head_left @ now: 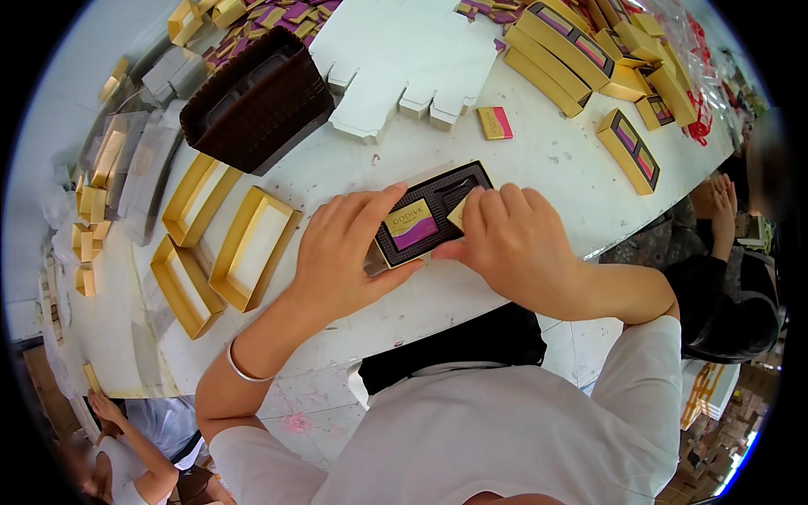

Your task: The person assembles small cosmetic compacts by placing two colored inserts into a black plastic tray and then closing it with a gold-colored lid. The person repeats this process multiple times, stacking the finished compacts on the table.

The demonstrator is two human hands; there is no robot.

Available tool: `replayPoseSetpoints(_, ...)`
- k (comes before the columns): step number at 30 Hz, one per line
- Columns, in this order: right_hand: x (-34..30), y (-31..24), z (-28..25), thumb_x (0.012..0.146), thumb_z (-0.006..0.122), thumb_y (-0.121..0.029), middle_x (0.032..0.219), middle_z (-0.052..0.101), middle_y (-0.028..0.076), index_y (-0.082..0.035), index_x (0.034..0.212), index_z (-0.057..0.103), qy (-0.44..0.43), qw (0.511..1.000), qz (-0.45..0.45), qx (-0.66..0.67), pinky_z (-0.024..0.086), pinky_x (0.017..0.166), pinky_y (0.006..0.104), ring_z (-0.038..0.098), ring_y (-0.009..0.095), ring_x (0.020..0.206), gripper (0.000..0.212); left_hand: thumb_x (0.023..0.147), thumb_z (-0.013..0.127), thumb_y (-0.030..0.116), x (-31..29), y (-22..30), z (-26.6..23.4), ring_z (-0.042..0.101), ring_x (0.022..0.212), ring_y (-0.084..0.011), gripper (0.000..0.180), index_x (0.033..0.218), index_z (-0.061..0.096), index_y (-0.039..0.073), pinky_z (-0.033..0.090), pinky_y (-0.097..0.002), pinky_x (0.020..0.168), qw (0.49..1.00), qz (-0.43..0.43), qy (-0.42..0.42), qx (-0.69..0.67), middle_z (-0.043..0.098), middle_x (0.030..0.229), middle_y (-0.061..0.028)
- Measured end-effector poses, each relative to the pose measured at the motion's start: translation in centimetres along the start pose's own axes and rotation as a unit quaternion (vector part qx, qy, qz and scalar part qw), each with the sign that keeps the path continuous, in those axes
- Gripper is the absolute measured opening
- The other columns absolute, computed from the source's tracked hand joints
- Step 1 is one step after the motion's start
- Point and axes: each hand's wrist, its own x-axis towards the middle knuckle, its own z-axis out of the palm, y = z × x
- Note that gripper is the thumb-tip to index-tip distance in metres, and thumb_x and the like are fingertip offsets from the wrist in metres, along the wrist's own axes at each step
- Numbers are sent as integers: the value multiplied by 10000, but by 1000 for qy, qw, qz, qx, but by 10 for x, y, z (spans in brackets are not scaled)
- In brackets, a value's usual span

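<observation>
Directly before me is a shallow box with a dark ribbed tray (438,200) inside, lying at a slant. My left hand (343,242) grips its left side, thumb along the near edge and fingers over the far edge. In the tray's left part lies a small gold-and-purple packet (411,224). My right hand (523,251) is closed at the right part, its fingertips on a second gold packet (458,212), which the fingers mostly cover. A loose gold-and-pink packet (495,123) rests on the table beyond the box.
Left are several empty gold box sleeves (254,249) and a stack of dark brown trays (265,101). White flat cartons (404,50) lie ahead. Filled gold boxes (562,52) are piled at far right, one box (629,151) nearer. Other people sit at lower left and right.
</observation>
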Motion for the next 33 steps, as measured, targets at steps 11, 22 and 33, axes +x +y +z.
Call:
replayPoseSetpoints(11, -14, 53, 25, 694, 687, 30, 1074, 554, 133, -24, 983, 674, 44, 906, -33, 421, 432, 845, 387, 524, 289, 989, 294, 649, 780, 283, 0, 1, 0, 536, 900, -270, 718, 1271, 472, 99, 426, -374, 786, 1000, -16, -17, -14, 562, 1013, -106)
replayPoseSetpoints(22, 0, 45, 52, 761, 701, -89, 1176, 463, 96, -84, 876, 638, 19, 784, 123, 608, 278, 1000, 368, 432, 224, 1119, 130, 608, 810, 198, 5, 4, -3, 562, 921, -305, 752, 1258, 466, 43, 444, -379, 804, 999, -21, -32, -21, 585, 1055, -155)
replayPoseSetpoints(33, -105, 91, 9, 655, 741, -16, 1131, 522, 138, -45, 1004, 605, 143, 908, 222, 325, 465, 826, 333, 535, 265, 1032, 375, 638, 788, 336, 2, 17, -34, 549, 950, -307, 692, 1201, 516, 41, 413, -405, 830, 998, 55, -7, 1, 573, 1162, -134)
